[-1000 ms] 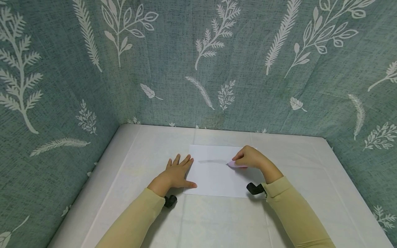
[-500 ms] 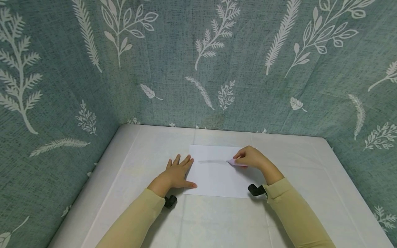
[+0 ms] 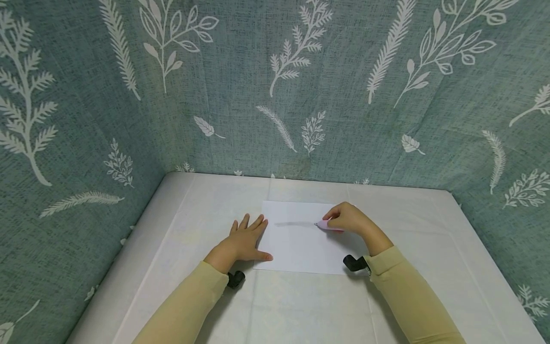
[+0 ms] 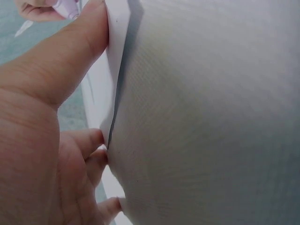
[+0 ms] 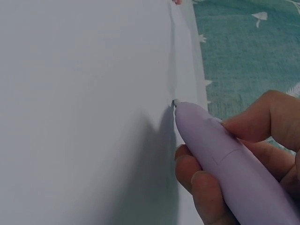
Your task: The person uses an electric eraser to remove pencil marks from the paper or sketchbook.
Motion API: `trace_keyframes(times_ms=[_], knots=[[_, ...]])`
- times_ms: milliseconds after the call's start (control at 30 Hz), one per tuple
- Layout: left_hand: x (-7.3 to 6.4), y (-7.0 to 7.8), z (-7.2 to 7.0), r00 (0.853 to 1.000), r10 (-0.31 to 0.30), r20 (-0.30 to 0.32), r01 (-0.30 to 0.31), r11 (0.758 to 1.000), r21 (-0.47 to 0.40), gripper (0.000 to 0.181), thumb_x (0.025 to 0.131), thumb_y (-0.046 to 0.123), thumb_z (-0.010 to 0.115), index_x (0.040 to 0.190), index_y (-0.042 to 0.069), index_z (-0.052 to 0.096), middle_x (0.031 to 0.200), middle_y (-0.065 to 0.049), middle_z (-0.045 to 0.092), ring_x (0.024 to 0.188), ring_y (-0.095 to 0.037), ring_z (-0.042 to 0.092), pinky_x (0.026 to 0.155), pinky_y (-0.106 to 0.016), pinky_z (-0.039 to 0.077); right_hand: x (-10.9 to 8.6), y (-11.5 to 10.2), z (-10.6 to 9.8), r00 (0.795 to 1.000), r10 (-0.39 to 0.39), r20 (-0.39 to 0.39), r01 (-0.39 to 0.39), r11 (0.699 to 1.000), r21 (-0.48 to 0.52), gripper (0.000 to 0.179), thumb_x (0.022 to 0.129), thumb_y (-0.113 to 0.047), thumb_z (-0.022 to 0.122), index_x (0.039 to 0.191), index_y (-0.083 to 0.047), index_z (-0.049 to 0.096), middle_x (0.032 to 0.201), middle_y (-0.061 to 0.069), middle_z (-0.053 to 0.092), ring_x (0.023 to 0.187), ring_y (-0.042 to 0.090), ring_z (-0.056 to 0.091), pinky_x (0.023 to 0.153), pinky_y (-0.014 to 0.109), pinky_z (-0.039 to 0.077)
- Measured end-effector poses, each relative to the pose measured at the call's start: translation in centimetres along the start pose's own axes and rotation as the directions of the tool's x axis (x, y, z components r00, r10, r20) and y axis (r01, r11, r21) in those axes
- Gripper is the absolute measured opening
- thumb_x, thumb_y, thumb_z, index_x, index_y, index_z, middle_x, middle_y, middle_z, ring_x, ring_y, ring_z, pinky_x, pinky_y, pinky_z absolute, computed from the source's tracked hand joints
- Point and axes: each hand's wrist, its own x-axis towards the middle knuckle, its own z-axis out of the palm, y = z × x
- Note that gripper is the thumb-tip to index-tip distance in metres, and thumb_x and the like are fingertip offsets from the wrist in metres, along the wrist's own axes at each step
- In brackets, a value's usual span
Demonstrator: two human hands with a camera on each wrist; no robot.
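Observation:
A white sheet of paper point(image 3: 301, 248) lies on the table, with a thin grey line point(image 3: 294, 223) across its upper half that looks like a slit. My left hand point(image 3: 242, 241) rests on the sheet's left edge, fingers spread and thumb on the paper. My right hand point(image 3: 350, 220) grips a thick lilac craft knife point(image 5: 225, 154), its body tilted low over the sheet. In the right wrist view the small metal tip point(image 5: 176, 102) touches the line at its near end. The left wrist view shows the paper's lower edge lifted slightly near my thumb point(image 4: 77, 54).
A white cloth covers the table point(image 3: 193, 205). Green fabric walls point(image 3: 240, 71) with white leaf prints stand at the back and both sides. A black wrist camera point(image 3: 354, 263) juts out at the right sleeve, another black camera point(image 3: 236, 279) at the left.
The knife tip has shifted slightly up and to the right, onto the line's right end, and barely moves in the last half second. My left hand stays in place.

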Motion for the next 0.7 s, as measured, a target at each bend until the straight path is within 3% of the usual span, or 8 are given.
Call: trace_keyframes(times_ms=[367,700], knots=[[-0.15,0.03,-0.12,1.0,0.007,0.001,-0.007,1.0,0.0,0.109,0.079,0.066,0.073,0.161,0.013,0.024,0.168,-0.006,0.013,0.151,-0.046,0.002,0.116,-0.066,0.006,-0.32,-0.39,0.04,1.0,-0.004,0.02,0.004,1.0,-0.006,0.023,0.086,-0.01,0.069,0.107,-0.004,0.078,0.087,0.003,0.073,0.068,0.015,0.061,0.065,0.032,0.052],[0.01,-0.18,-0.05,1.0,0.004,0.007,-0.004,1.0,-0.002,0.11,0.079,0.067,0.073,0.161,0.015,0.021,0.168,-0.004,0.01,0.151,-0.045,-0.001,0.116,-0.066,0.004,-0.25,-0.19,-0.12,0.999,-0.017,0.045,0.018,0.999,-0.034,0.022,0.083,-0.01,0.071,0.104,-0.006,0.079,0.079,0.002,0.07,0.065,0.015,0.058,0.062,0.031,0.05]])
